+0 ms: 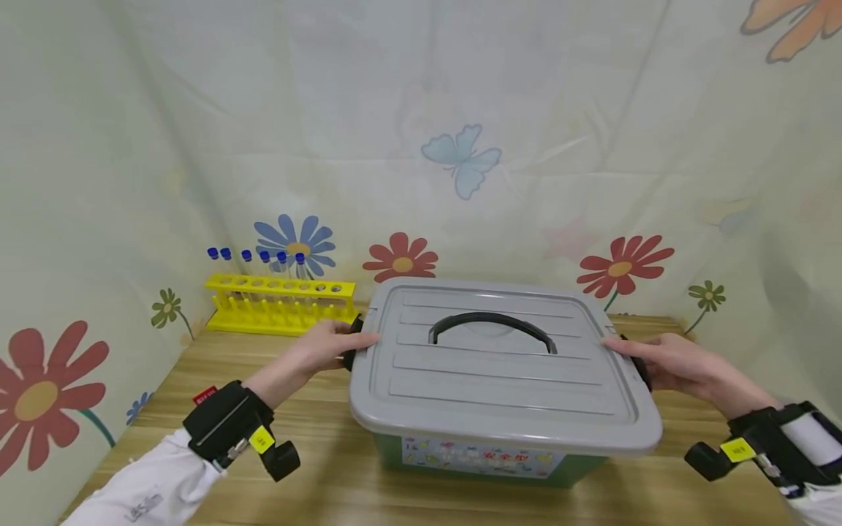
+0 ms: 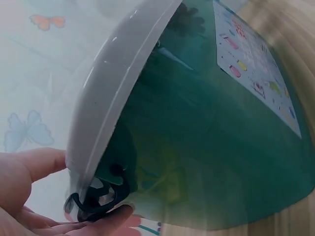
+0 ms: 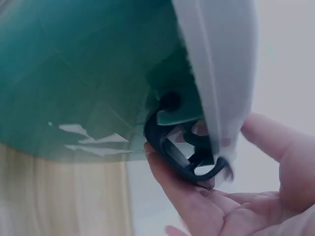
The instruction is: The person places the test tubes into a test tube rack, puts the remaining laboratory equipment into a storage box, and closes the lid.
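A green storage box (image 1: 388, 451) with a grey lid (image 1: 500, 398) stands in front of me in the head view. A black carry handle (image 1: 490, 317) arches over the lid. My left hand (image 1: 322, 347) grips the box's left end, thumb on the lid's rim and fingers under a black side latch (image 2: 123, 192). At the opposite end my right hand (image 1: 677, 363) holds on the same way, its thumb on the rim and its fingers beneath the other black latch (image 3: 156, 135). The box's contents are mostly hidden; a blurred yellow shape shows through the wall in the left wrist view.
Behind the left hand, a yellow test tube rack (image 1: 283, 318) holds several tubes with blue caps (image 1: 264, 256). A small red object (image 1: 205, 395) lies by the left wrist on the wooden table (image 1: 316, 467). A flower-printed curtain (image 1: 368, 109) hangs behind and at both sides.
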Motion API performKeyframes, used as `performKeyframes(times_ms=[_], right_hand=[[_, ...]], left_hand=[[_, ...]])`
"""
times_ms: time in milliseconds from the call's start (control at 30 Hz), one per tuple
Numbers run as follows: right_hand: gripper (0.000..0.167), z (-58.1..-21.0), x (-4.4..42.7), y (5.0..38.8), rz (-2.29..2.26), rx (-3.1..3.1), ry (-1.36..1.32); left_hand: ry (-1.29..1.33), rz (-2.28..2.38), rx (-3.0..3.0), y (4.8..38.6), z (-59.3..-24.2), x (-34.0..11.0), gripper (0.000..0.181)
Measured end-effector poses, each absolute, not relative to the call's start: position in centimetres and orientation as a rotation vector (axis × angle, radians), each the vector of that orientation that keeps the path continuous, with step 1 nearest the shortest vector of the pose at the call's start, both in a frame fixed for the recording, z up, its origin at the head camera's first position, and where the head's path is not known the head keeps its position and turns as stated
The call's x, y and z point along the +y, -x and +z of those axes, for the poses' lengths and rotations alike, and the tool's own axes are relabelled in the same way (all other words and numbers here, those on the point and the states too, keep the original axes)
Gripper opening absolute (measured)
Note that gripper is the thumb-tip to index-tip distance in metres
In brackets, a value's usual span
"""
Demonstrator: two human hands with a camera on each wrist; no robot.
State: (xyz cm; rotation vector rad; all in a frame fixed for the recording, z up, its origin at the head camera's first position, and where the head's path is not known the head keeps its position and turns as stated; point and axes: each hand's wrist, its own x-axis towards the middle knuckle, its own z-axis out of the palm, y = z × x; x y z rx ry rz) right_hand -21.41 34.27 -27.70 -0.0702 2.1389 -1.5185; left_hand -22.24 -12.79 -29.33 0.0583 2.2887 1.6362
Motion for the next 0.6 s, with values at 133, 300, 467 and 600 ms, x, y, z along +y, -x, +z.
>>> performKeyframes(times_ms=[133, 300, 467, 600], right_hand=[[0.048, -27.3, 33.5, 21.1, -1.383, 2.367, 0.031], [0.054, -27.1, 32.6, 20.8, -1.23, 2.512, 0.015], [0.044, -26.6, 32.3, 20.7, -1.13, 2.582, 0.031], [0.035, -26.2, 31.8, 20.8, -0.983, 2.7, 0.096]], left_hand=[[-0.102, 1.521, 2.433, 22.1, -28.3, -12.5, 0.05], [-0.17, 1.353, 2.607, 21.8, -27.8, -11.9, 0.033], [-0.193, 1.127, 2.795, 21.5, -27.7, -10.9, 0.026], [-0.266, 0.964, 2.9, 21.5, -27.2, -9.7, 0.021]])
